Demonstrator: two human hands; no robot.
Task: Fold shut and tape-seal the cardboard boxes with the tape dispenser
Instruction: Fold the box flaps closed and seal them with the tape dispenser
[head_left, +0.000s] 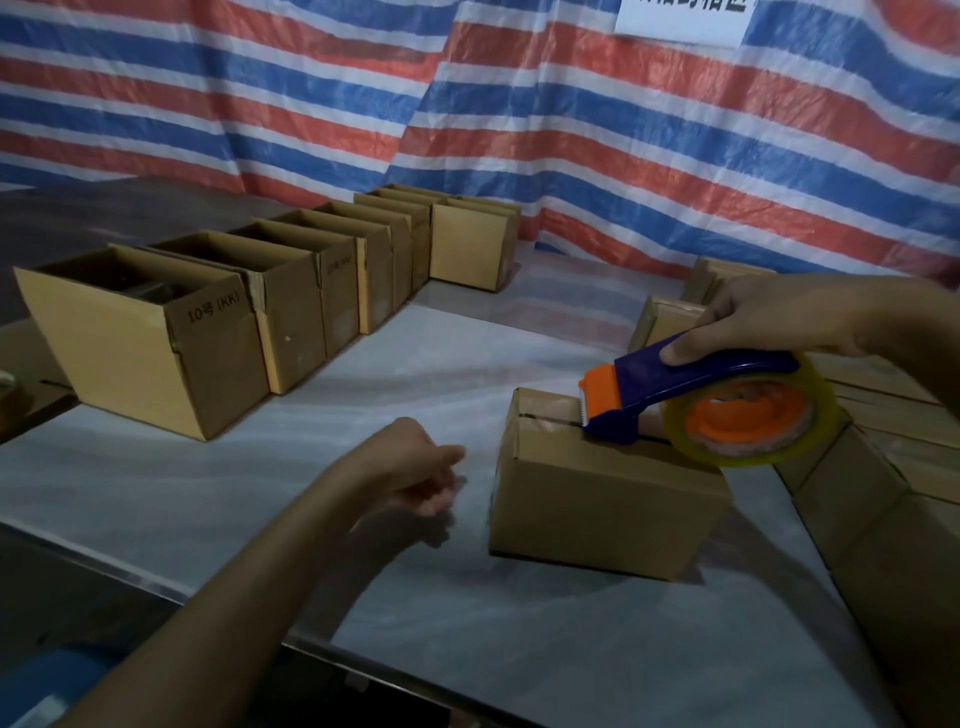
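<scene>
A small closed cardboard box (597, 499) sits on the table in front of me, its top flaps folded shut with the seam showing. My right hand (753, 317) grips the blue and orange tape dispenser (691, 395), whose toothed orange end rests on the box's top seam near the far left end. The roll of clear tape (748, 423) hangs over the box's right side. My left hand (421, 473) hovers over the table just left of the box, fingers loosely curled, holding nothing and apart from the box.
A row of several open cardboard boxes (156, 332) runs along the left and back of the white table (363, 395). Closed boxes (883, 457) are stacked at the right. A striped tarpaulin (467, 104) hangs behind. The table's front edge (208, 597) is near me.
</scene>
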